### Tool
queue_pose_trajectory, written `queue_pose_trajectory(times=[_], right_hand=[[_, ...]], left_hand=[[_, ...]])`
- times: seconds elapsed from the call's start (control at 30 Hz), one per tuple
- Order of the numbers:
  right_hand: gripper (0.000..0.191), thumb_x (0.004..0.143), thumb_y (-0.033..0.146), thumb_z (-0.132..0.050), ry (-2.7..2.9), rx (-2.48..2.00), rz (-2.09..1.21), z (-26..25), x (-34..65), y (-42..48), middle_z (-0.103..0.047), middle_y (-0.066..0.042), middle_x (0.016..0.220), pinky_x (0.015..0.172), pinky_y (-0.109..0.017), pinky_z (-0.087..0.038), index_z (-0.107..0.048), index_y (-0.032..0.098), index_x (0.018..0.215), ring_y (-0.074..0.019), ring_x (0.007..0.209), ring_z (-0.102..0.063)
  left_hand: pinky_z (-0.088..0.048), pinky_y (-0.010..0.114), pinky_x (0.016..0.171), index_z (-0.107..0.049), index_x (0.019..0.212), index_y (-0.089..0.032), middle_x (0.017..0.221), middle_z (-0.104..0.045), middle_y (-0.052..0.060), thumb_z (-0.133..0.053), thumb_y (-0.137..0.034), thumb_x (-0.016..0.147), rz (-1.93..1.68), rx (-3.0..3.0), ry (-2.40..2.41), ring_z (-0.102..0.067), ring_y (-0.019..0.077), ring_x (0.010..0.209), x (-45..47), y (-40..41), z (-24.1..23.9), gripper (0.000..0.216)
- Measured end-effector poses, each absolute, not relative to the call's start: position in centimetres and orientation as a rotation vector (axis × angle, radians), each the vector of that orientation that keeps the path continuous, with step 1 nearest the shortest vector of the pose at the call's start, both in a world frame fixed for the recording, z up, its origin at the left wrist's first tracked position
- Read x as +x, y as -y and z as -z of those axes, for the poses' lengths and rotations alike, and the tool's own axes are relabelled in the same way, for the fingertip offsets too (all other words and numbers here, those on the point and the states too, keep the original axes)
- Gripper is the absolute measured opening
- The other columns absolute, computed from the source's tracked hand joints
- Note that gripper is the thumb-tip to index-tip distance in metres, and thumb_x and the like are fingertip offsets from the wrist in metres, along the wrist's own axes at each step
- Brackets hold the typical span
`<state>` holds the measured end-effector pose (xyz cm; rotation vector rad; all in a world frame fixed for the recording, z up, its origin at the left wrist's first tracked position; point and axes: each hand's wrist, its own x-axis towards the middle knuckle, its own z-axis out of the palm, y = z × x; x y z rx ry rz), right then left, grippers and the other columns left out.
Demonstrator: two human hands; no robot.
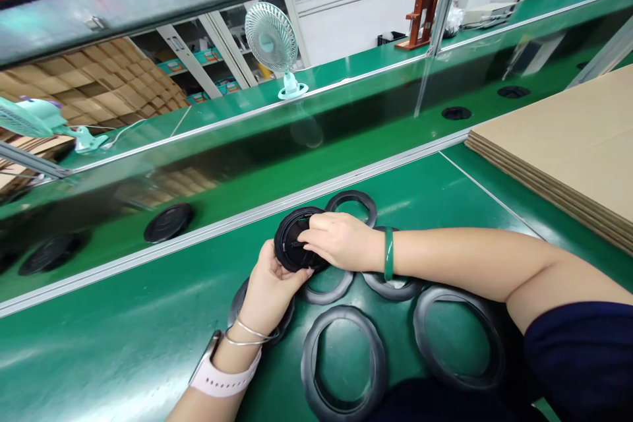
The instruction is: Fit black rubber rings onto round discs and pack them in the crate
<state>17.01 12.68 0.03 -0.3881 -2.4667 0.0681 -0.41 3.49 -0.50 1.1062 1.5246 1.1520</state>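
Observation:
A round black plastic part (293,237) with a raised rim and a recessed centre is held up, tilted, over the green table. My left hand (277,280) grips its lower left edge, thumb along the near rim. My right hand (339,241) reaches into the recess with its fingers pinched together; whether a small piece is between them I cannot make out. Black rings lie around my hands: one ring (368,201) behind, one ring (326,295) just below, one ring (380,359) nearest me and another ring (497,343) at the right. More rings are partly covered by my forearms.
Beyond a metal rail (237,216) runs a green conveyor belt (257,165) carrying several round black parts, such as one black disc (168,223). Stacked cardboard sheets (558,145) lie at the right. A mint fan (271,39) stands on the far bench.

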Motion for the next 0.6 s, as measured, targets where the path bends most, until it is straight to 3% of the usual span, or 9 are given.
queue_pose_trajectory(times=[0.13,0.37,0.47,0.6], right_hand=[[0.03,0.095,0.015,-0.054,2.516,-0.451,-0.027,-0.4,16.7,-12.0,-0.058,-0.012,0.091,0.077,-0.035,-0.051,-0.056,0.004,0.123,-0.0232,0.084,-0.056],[0.027,0.097,0.013,-0.048,2.514,-0.443,-0.019,-0.6,16.8,-11.7,-0.058,-0.014,0.094,0.077,-0.038,-0.052,-0.058,0.005,0.121,-0.0243,0.087,-0.055],[0.03,0.099,0.018,-0.046,2.31,-0.326,-0.147,-1.0,17.3,-12.1,-0.06,-0.014,0.105,0.087,-0.041,-0.05,-0.055,0.012,0.128,-0.0245,0.097,-0.055],[0.041,0.097,0.027,-0.054,1.995,-0.556,-0.519,-1.1,17.4,-12.8,-0.056,-0.014,0.122,0.1,-0.047,-0.044,-0.049,0.018,0.137,-0.0265,0.114,-0.052]], left_hand=[[-0.059,0.029,0.075,-0.047,0.103,-0.023,0.092,-0.069,-0.002,-0.084,-0.02,0.062,-1.142,1.153,-1.553,-0.071,0.0183,0.085,-0.4,-3.4,0.4,0.055],[-0.06,0.031,0.072,-0.046,0.103,-0.024,0.09,-0.069,-0.001,-0.083,-0.022,0.063,-1.157,1.179,-1.601,-0.072,0.0199,0.082,-0.3,-3.3,0.4,0.054],[-0.061,0.034,0.079,-0.045,0.104,-0.024,0.096,-0.069,-0.001,-0.085,-0.022,0.061,-1.258,1.075,-1.524,-0.071,0.0195,0.086,-0.2,-3.4,0.2,0.059],[-0.057,0.038,0.093,-0.044,0.11,-0.024,0.115,-0.066,0.004,-0.086,-0.02,0.06,-1.355,1.061,-1.412,-0.067,0.023,0.106,-0.2,-3.3,0.3,0.065]])
